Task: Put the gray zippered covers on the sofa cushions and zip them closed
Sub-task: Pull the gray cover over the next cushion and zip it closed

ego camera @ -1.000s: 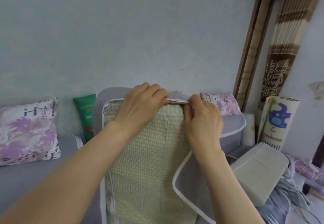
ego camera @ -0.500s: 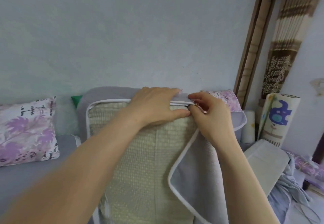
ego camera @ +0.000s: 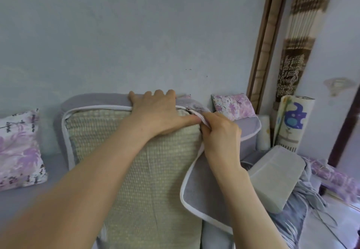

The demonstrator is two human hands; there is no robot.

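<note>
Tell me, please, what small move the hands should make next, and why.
Probably the right hand draws the pinched gray cover edge round the cushion's corner while the left hand presses the top: the flap below hangs open.

I see the cover in plain gray with white piping, over a cushion faced in a pale beige-green woven check. The left pillow and right pillow are white with purple flowers. The curtain has brown and cream bands beside a pale blue-gray wall.
</note>
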